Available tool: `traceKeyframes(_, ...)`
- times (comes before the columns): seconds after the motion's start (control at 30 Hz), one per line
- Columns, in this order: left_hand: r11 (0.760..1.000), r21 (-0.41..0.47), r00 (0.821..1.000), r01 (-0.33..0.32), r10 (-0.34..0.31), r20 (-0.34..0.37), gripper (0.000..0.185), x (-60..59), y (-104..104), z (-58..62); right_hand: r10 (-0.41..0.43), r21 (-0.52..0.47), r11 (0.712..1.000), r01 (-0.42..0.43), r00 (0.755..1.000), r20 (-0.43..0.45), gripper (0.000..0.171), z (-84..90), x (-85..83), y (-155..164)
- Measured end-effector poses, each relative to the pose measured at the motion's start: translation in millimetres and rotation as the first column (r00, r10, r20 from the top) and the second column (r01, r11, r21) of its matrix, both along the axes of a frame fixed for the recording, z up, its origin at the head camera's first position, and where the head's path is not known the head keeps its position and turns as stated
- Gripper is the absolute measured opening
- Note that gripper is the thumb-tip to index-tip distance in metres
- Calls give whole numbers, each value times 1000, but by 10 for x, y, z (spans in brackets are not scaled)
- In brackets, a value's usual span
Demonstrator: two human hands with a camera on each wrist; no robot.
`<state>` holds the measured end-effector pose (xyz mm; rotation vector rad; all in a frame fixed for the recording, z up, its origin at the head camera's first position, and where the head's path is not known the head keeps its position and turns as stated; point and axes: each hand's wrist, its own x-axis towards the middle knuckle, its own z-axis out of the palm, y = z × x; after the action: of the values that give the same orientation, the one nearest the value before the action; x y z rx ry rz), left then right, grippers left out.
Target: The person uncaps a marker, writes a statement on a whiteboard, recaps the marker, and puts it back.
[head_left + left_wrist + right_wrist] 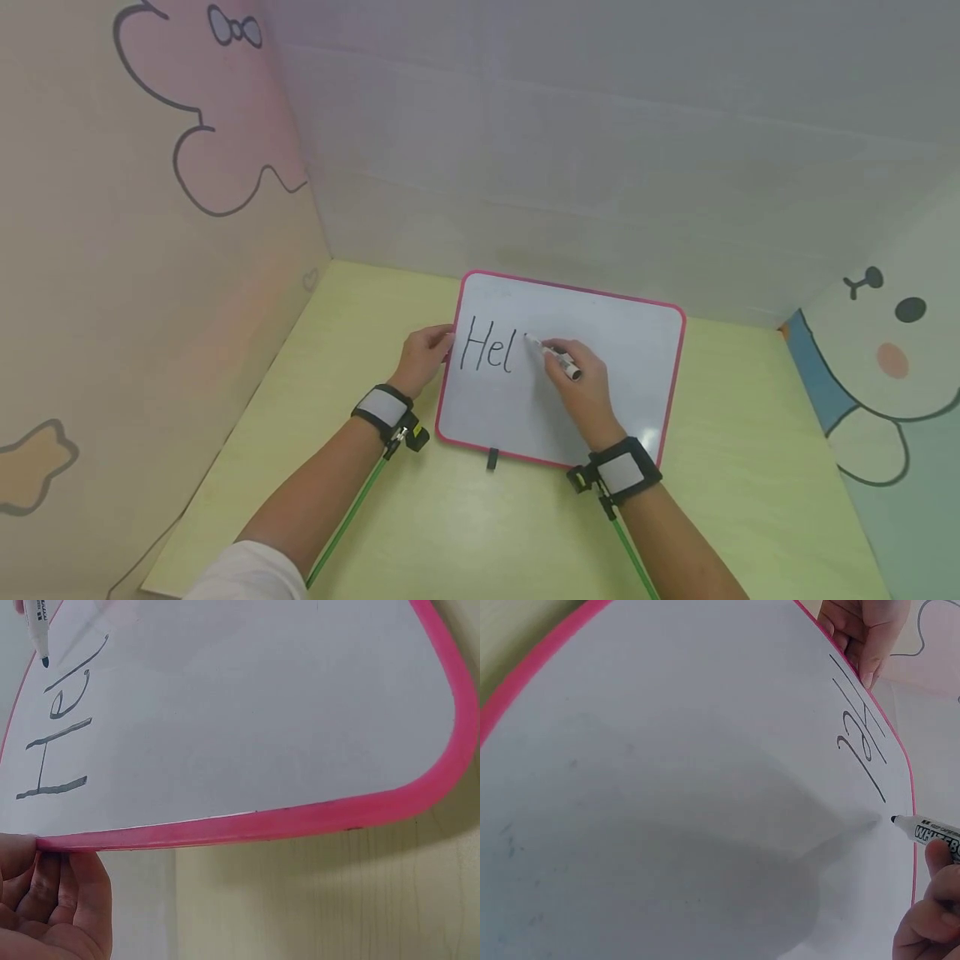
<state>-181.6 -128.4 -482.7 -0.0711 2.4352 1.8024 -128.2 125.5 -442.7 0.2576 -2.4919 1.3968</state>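
Observation:
A whiteboard (592, 333) with a pink frame leans at a tilt near the back wall, bearing the handwritten letters "Hel" (487, 346) in black. My right hand (581, 379) pinches a white whiteboard marker (558, 360), its black tip pointing at the board just right of the "l". Whether the tip touches the surface I cannot tell. At the board's left edge, my left hand (426, 357) grips the pink frame (225, 829) between thumb and fingers. In the right wrist view the marker (930, 832) shows printed lettering on its barrel.
The board stands on a pale yellow tabletop (390, 517). A small black piece (492, 459) sits at the board's lower edge. Behind is a pale wall (600, 167); cartoon-painted walls rise at left and right. Each wrist wears a strapped camera with a green cable (348, 521).

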Motion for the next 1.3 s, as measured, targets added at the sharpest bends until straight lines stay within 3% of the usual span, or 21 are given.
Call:
traceKeyframes(0.6, 1000, -13, 1000, 4, -4, -18, 36, -24, 13, -21, 18, 29, 999, -18, 1000, 7, 22, 8, -52, 27)
traceKeyframes(1.3, 1000, -10, 1000, 2, -2, -17, 36, -15, 24, -32, 30, 37, 999, -38, 983, 180, 15, 25, 64, 25)
